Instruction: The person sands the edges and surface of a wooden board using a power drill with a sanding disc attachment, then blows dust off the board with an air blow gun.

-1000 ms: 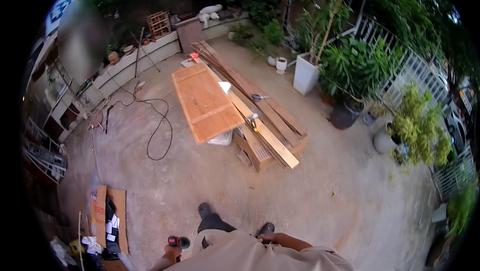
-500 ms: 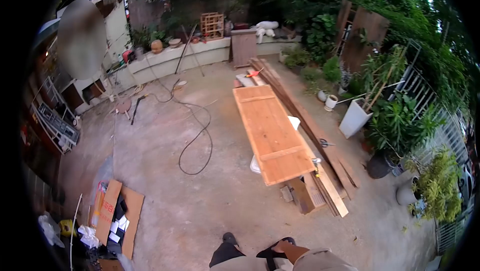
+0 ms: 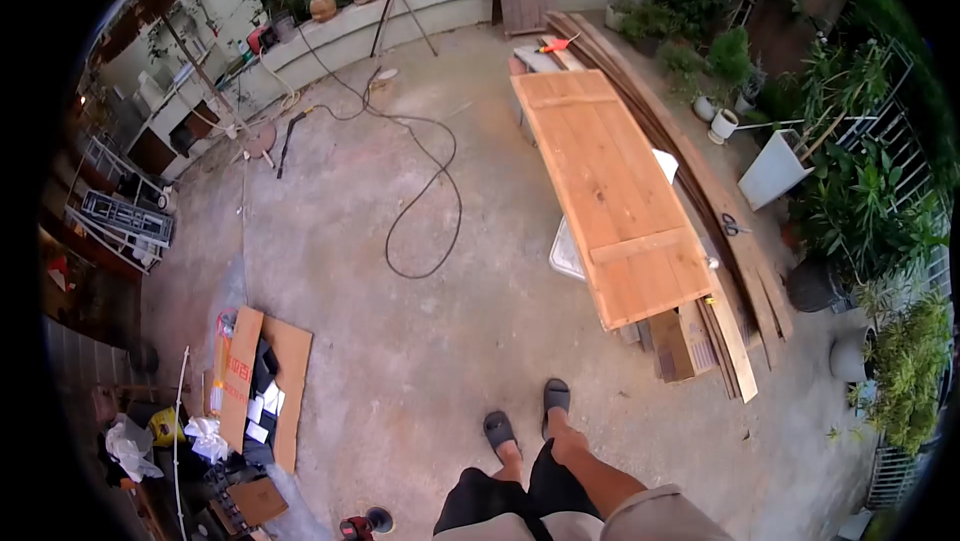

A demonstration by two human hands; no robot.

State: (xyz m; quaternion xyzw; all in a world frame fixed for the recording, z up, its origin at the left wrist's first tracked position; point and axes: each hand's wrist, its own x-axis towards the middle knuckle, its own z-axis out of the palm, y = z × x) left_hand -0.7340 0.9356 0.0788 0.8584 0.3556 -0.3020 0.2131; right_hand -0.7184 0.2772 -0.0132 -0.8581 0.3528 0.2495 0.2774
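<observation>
Red power tool [image 3: 356,527] had reappeared at the bottom edge; the left hand was out of view, its grip undetermined. Right hand [image 3: 568,444] hung low, closure unclear. Wooden panel [image 3: 612,181] lay farther right in view, well apart from the tool.

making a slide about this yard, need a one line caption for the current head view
A wooden panel alongside long planks in a concrete yard, a power tool at the bottom edge.
</observation>
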